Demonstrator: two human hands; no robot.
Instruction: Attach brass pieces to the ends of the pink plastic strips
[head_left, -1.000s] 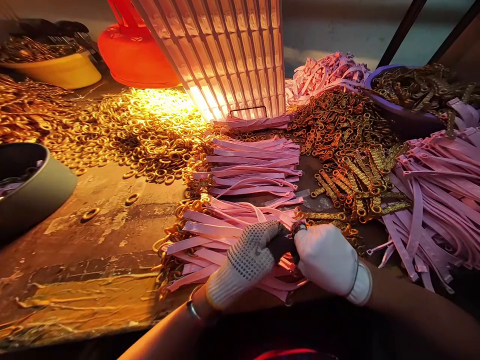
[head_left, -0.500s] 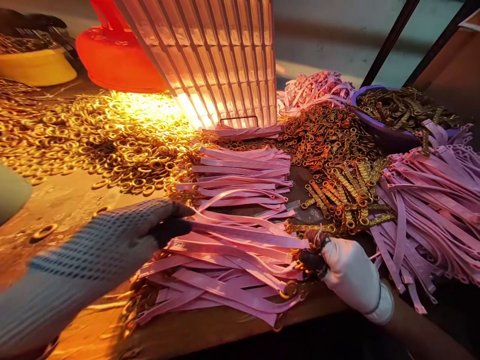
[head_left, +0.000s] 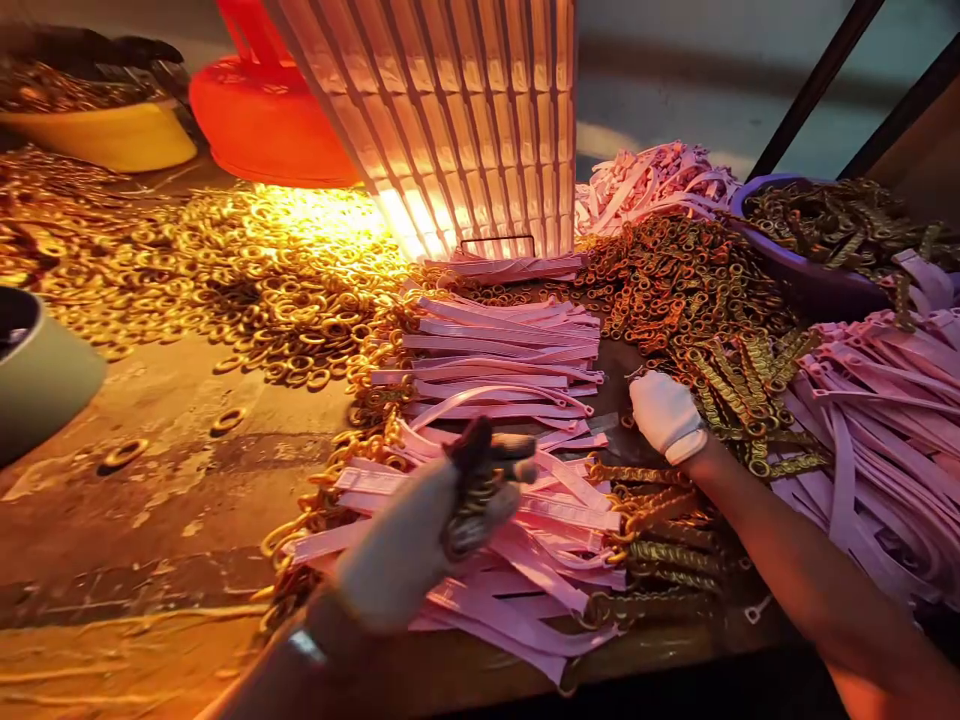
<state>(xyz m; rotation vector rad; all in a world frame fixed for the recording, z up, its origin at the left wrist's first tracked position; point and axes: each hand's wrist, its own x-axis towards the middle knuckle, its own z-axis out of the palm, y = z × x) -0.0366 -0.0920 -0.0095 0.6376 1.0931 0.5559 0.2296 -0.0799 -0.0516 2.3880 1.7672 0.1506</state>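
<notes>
Red lamp [head_left: 274, 125] beyond pink straps [head_left: 502, 382]

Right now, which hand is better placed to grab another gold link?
Right, likely: the right hand is beside the gold links; the left hand is farther off, over the pink straps.

I view a scuffed brown worktable [head_left: 176, 505]. Directly on it, I note pink straps [head_left: 502, 344], gold-coloured rings [head_left: 289, 310], gold-coloured links [head_left: 675, 280].
</notes>
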